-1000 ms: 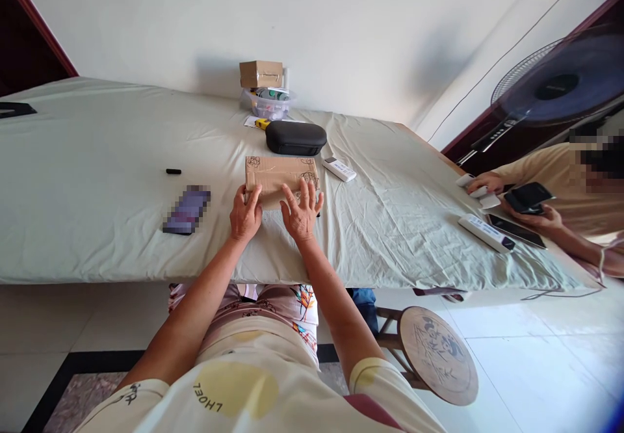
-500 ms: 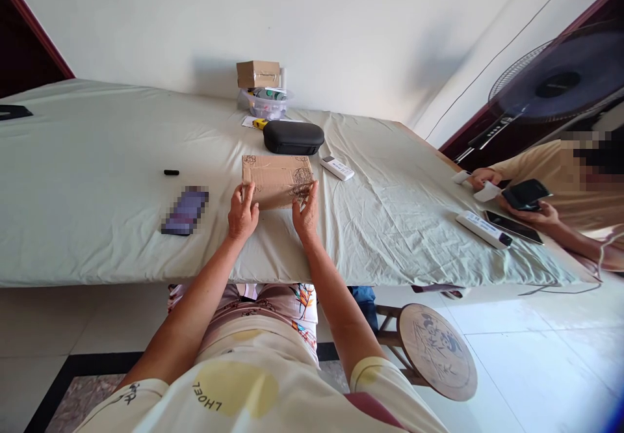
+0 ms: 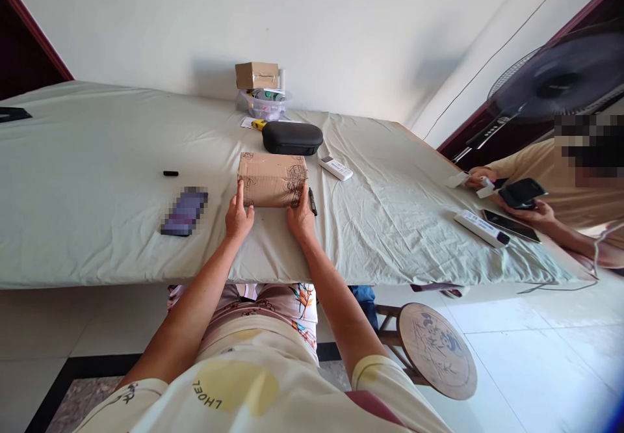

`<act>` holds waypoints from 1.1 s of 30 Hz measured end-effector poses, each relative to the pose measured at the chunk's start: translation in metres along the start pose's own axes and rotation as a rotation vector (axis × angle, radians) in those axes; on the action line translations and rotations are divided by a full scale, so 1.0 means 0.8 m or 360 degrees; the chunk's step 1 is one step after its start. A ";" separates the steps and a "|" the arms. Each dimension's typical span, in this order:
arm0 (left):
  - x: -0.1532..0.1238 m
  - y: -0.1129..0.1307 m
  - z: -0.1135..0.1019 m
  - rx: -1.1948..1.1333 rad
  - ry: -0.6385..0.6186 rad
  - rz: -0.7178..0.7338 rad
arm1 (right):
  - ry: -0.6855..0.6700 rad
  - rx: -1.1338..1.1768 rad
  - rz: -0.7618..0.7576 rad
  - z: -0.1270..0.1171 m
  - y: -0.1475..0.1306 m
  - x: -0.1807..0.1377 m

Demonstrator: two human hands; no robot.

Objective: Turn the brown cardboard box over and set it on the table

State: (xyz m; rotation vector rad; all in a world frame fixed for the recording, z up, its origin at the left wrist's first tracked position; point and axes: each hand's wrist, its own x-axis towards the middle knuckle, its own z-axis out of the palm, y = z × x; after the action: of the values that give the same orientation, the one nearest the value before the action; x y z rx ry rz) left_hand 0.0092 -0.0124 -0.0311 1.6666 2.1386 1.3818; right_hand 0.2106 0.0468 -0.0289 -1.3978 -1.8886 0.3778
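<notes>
A small brown cardboard box (image 3: pixel 272 179) with black scribbles near its corners rests on the cloth-covered table in front of me. My left hand (image 3: pixel 238 215) grips its left side, the index finger along the edge and the thumb at the lower front. On the opposite side my right hand (image 3: pixel 301 215) holds it the same way, near a dense scribble. Just right of my right hand lies a black marker (image 3: pixel 312 202), partly hidden by the fingers. A small black piece like a marker cap (image 3: pixel 170 173) and a phone (image 3: pixel 184 212) with a blurred screen lie to the left.
Behind the box are a black case (image 3: pixel 292 138), a white device (image 3: pixel 336 168) and a plastic tub (image 3: pixel 267 105) with another cardboard box (image 3: pixel 257 75) on top. At right a person (image 3: pixel 575 192) handles a dark device, near a running fan. A stool (image 3: pixel 437 351) stands below.
My hands have shifted slightly left along the box, which now shows more of its front face. The marker beside my right hand has come into view. The person's hands at right moved a little.
</notes>
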 end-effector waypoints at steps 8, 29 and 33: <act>0.001 -0.007 0.004 0.0150 0.0055 0.0051 | 0.0039 -0.0091 -0.0003 0.002 0.001 -0.001; -0.005 0.016 -0.002 0.0318 0.0218 0.0008 | 0.0385 -0.0310 -0.0110 0.013 -0.018 -0.009; 0.001 0.000 0.002 0.0123 0.0347 0.0005 | 0.0391 -0.0138 -0.0229 0.015 -0.003 -0.003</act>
State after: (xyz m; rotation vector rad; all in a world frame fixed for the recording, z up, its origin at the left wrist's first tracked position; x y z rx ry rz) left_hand 0.0102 -0.0106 -0.0317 1.6125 2.3328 1.5671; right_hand 0.2004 0.0457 -0.0364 -1.2901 -1.8055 0.0512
